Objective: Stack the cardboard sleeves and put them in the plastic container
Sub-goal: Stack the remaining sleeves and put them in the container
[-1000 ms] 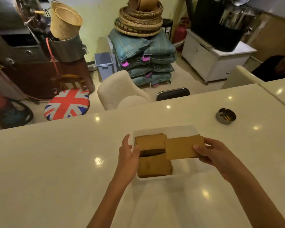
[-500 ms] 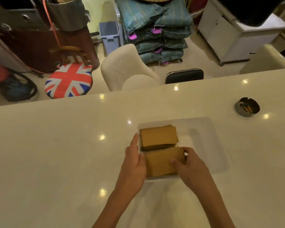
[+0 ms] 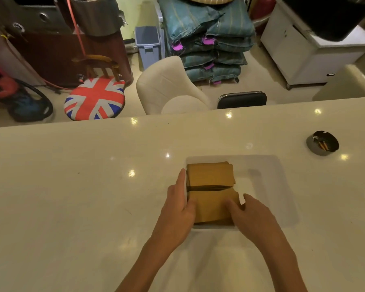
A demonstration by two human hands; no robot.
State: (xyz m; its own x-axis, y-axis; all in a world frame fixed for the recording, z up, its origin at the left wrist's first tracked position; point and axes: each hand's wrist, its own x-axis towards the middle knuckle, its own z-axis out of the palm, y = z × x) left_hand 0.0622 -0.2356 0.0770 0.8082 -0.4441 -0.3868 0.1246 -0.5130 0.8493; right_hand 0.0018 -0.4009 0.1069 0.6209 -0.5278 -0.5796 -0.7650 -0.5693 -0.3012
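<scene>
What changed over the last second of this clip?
The right hand carried the sleeve it held above the plastic container down and left onto the near stack, and now rests on it. The left hand stayed against the stacks' left side; the far stack and ashtray did not move.

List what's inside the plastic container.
Inside the plastic container, left side: a far stack and a near stack of cardboard sleeves, the left hand and right hand touching the near one. Right side bare. Anything beneath the stacks is covered.
</scene>
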